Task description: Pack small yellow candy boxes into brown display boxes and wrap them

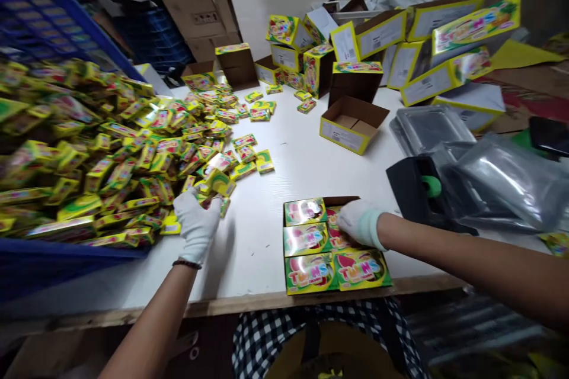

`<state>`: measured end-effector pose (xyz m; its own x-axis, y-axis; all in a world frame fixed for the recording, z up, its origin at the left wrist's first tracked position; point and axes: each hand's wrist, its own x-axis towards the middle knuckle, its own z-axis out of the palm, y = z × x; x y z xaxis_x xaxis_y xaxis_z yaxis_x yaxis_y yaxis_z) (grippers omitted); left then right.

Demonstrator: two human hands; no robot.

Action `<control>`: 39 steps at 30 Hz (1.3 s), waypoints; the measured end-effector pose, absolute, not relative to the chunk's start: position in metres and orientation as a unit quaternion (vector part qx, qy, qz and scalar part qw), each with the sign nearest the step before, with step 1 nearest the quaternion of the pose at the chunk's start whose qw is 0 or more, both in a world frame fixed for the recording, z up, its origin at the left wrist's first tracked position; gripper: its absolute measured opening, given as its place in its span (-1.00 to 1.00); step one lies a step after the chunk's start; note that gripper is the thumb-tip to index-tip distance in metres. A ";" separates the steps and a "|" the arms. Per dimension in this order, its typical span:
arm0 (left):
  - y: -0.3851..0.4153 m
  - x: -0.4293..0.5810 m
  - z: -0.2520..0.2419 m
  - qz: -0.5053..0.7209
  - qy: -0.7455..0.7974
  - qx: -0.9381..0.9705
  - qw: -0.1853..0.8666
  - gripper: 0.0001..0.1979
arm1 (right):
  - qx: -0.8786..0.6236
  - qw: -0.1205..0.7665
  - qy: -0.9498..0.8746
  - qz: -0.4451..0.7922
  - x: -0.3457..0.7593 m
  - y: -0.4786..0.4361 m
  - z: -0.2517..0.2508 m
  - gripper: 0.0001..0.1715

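Observation:
My left hand (198, 225), in a white glove, reaches to the near edge of a heap of small yellow-green candy boxes (162, 160). Its thumb and fingers are apart, close to a box (221, 182) there. In front of me an open display carton (342, 198) holds several "Twins" candy boxes (311, 272), lying flat in two columns. My right hand (361, 222), gloved too, is inside the right column. Its fingers curl over a small candy box (334, 231), and their tips are partly hidden.
A blue crate (89, 254) spills the heap from the left. Ahead lies an open carton (344, 133), with other display cartons (377, 35) stacked behind. A black tape dispenser (413, 192) and clear plastic covers (502, 183) sit at right. The table's wooden edge (258, 301) runs before me.

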<state>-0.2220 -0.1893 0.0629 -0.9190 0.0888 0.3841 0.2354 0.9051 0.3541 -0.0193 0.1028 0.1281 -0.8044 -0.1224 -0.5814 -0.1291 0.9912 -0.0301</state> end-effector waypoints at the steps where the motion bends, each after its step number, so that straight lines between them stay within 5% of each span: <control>1: -0.195 -0.230 0.061 -0.185 -0.963 -0.066 0.182 -0.39 | -0.072 0.319 0.945 0.015 -0.021 0.103 0.125 -0.74; 6: -0.191 -0.264 0.069 -0.103 -0.978 -0.082 0.160 -0.37 | -0.091 0.338 0.937 0.014 -0.022 0.105 0.120 -0.61; 10: -0.171 -0.271 0.088 -0.100 -0.981 -0.142 0.092 -0.58 | -0.040 0.305 0.950 -0.053 -0.018 0.115 0.132 -0.70; 17: -0.115 -0.149 0.144 -0.310 -0.747 -0.532 0.250 -0.74 | 0.017 0.070 0.915 -0.397 -0.025 0.155 0.178 -0.50; 20: -0.092 -0.105 0.160 -0.404 -0.663 -0.605 0.178 -0.65 | -0.050 0.146 0.831 -0.534 -0.029 0.172 0.187 -0.21; 27: -0.062 -0.096 0.145 -0.478 -0.645 -0.595 0.035 -0.61 | 0.018 0.266 0.710 -0.652 -0.010 0.187 0.176 -0.43; 31: -0.053 -0.104 0.117 -0.453 -0.746 -0.487 0.029 -0.53 | 0.050 0.237 0.750 -0.615 0.004 0.192 0.173 -0.44; 36: -0.036 -0.109 0.102 -0.297 -0.852 -0.430 0.028 -0.61 | 0.122 0.219 0.897 -0.363 -0.001 0.187 0.169 -0.62; 39: -0.021 -0.107 0.109 -0.140 -0.910 -0.384 -0.069 -0.54 | 0.095 0.197 0.951 -0.217 -0.013 0.174 0.155 -0.62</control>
